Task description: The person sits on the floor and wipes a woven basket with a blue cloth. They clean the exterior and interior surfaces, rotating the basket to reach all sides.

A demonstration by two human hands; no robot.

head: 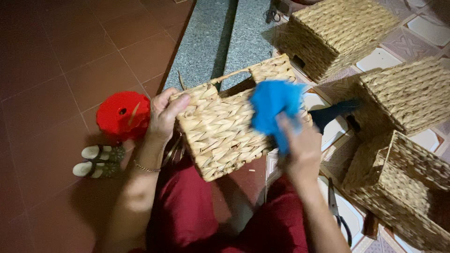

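Your right hand [304,150], fingers closed on a blue cloth [273,110], presses it against the woven basket [225,129] over your lap. Your left hand [164,117] clamps the basket's left edge, long axis running left-right.

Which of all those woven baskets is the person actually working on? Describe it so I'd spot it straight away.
Start at the person's lap in dark red cloth; the basket is held just above it, at the picture's centre. The left hand grips its left edge and the right hand presses a bright blue cloth on it. The other baskets sit untouched on the floor at right.
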